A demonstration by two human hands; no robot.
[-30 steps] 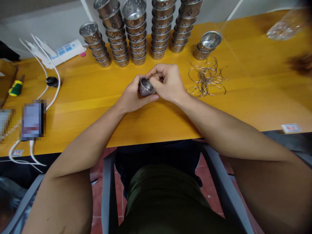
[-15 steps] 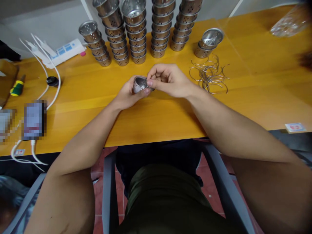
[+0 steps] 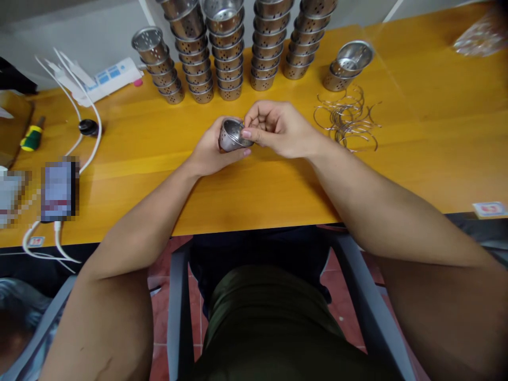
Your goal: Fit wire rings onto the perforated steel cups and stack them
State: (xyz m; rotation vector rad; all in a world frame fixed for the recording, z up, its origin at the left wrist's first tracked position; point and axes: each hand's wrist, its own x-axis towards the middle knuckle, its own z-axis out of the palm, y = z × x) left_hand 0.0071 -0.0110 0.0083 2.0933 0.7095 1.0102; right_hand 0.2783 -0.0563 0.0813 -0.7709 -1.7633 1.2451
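My left hand (image 3: 211, 151) is closed around a small perforated metal strainer cup (image 3: 230, 136), tilted with its mouth up and toward the right. At the cup's rim, my right hand (image 3: 275, 129) pinches thumb against forefinger on a thin curved wire (image 3: 239, 141) that runs across the mouth; the fingertips hide most of it. A loose pile of similar curved wires (image 3: 345, 119) lies on the table right of my right hand. Behind my hands stand several tall stacks of the same cups (image 3: 228, 69).
Two nested cups (image 3: 343, 66) lean at the back right. Toward the left are a phone (image 3: 59, 190) with white cables, a power strip (image 3: 113, 79), a black round object (image 3: 88, 127) and a yellow-green screwdriver (image 3: 32, 136). A clear plastic bag (image 3: 478, 37) lies far right.
The cup has turned in my left hand so more of its side and mouth shows. My left thumb has slid a little right along it. The whole view has shifted slightly.
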